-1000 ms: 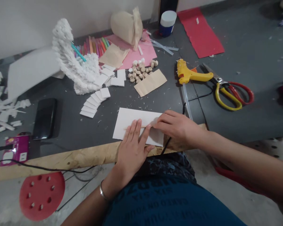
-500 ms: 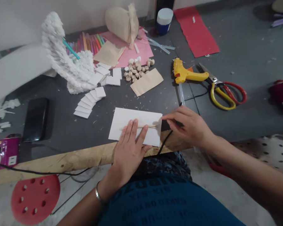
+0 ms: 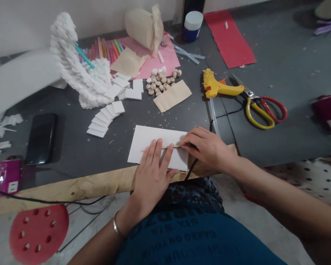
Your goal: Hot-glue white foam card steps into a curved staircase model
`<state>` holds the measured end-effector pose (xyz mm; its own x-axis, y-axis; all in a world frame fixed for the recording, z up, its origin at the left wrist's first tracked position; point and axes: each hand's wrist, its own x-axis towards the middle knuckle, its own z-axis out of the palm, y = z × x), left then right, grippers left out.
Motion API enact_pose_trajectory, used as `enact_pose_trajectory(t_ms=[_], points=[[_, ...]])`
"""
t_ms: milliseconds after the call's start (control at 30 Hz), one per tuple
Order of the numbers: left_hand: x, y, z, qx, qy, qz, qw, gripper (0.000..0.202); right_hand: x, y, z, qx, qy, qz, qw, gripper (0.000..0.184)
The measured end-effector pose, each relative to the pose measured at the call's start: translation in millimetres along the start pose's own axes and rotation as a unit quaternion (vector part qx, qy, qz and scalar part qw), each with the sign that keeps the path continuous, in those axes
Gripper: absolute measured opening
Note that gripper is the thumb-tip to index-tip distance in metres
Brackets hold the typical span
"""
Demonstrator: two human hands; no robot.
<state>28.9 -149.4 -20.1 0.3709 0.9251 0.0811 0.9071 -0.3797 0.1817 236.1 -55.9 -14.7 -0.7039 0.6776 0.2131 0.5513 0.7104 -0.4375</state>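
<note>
The dark tabletop [image 3: 287, 73], edged in pale wood [image 3: 93, 186], abutted a light wall [image 3: 99, 14]; a red stool [image 3: 38, 231] stood below. Near me, the white sheet [image 3: 157, 133] lay by the wood — the thin strip [image 3: 164, 148] across its middle. The left hand [image 3: 152, 176] rested flat over both. The right hand [image 3: 205, 145] bunched its fingers at the strip's end — whether gripping it, I could not tell.

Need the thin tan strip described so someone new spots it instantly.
Start at the dark table and find the white sheet near its wooden front edge. Across that sheet, fingers of the left hand lie over the thin tan strip, with fingertips of the right hand at its right end. Unlike the broad tan paper piece farther back, it is stick-narrow and lies on white.
</note>
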Motion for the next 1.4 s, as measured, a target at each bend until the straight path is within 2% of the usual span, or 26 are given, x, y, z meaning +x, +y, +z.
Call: enact_pose_trajectory(t_ms=[133,400,500,700,900,1000,1167,1233,1300,1400], points=[[0,3,-0.7,0.0,0.002,-0.002,1.0,0.065,-3,2,0,-0.103,0.01,-0.097,0.99,0.021],[1,7,-3.3,0.013,-0.007,-0.011,1.0,0.062,-3,5,-10,-0.159,-0.019,-0.17,0.972,0.024],[2,8,-3.6,0.017,-0.011,-0.012,1.0,0.063,-3,6,-11,-0.123,-0.02,-0.146,0.981,0.024],[3,8,-2.3,0.016,-0.014,-0.017,1.0,0.062,4,-1,-4,0.019,0.004,-0.019,1.0,0.018],[4,1,-6.2,-0.042,0.022,-0.021,0.999,0.051,9,-5,3,0.066,-0.048,0.058,0.995,0.008],[11,-8,-7.2,-0.081,0.059,-0.038,0.994,0.04,11,-7,2,0.045,-0.055,0.05,0.996,0.005],[25,-18,-4.6,-0.105,0.124,-0.034,0.986,0.022,8,-15,3,-0.045,-0.027,0.016,0.999,0.008],[28,-18,-6.7,-0.121,0.118,-0.041,0.985,0.019,4,-18,5,-0.081,-0.019,0.007,0.996,0.012],[30,-16,-11.6,-0.122,0.087,-0.055,0.987,0.016,0,-21,6,-0.097,-0.012,0.006,0.995,0.015],[30,-11,-21.1,-0.081,0.038,-0.073,0.993,0.019,-3,-23,7,-0.056,0.006,0.014,0.998,0.015]])
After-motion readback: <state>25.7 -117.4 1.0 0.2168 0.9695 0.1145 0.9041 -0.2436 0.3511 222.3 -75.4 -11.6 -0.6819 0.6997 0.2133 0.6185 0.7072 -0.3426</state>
